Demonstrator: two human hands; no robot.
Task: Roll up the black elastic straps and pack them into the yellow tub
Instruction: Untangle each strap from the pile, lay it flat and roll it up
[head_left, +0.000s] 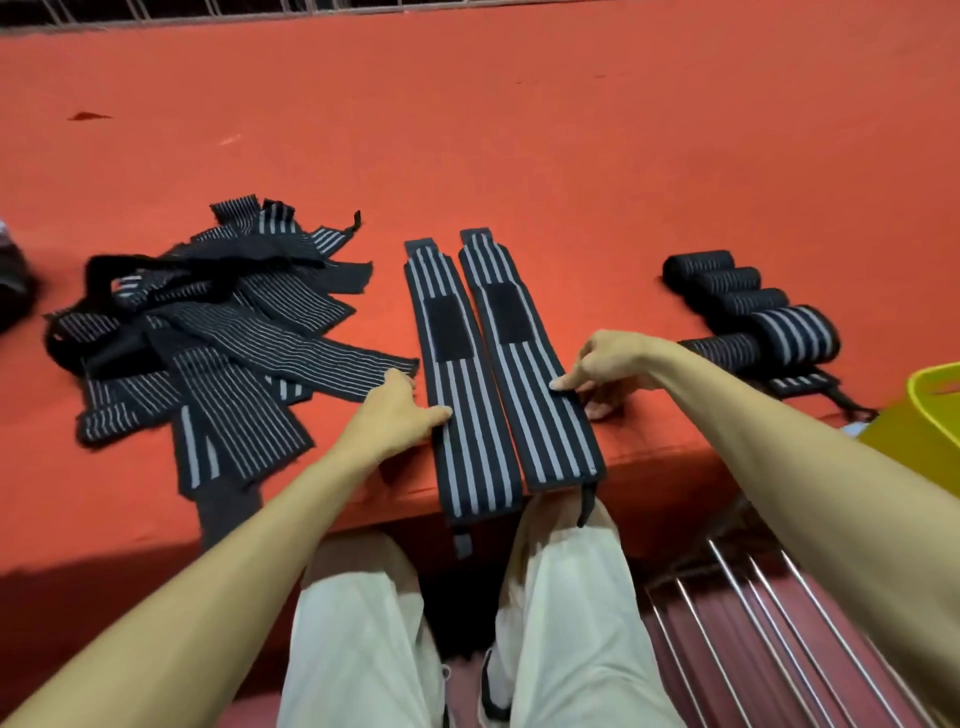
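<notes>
Two black straps with white stripes lie flat side by side on the red table, their near ends hanging over its front edge: the left strap (462, 410) and the right strap (535, 384). My left hand (395, 410) rests on the left strap's outer edge, thumb on the fabric. My right hand (597, 369) touches the right strap's outer edge with its thumb, the other fingers curled on the table. A loose heap of unrolled straps (218, 332) lies to the left. Several rolled straps (753, 306) sit in a row at the right. The yellow tub (930, 415) shows at the right edge.
The red table (519, 130) stretches far back to a metal railing. A dark object (15, 291) sits at the left edge. Metal bars (753, 623) run below the table on the right. My knees in pale trousers are under the front edge.
</notes>
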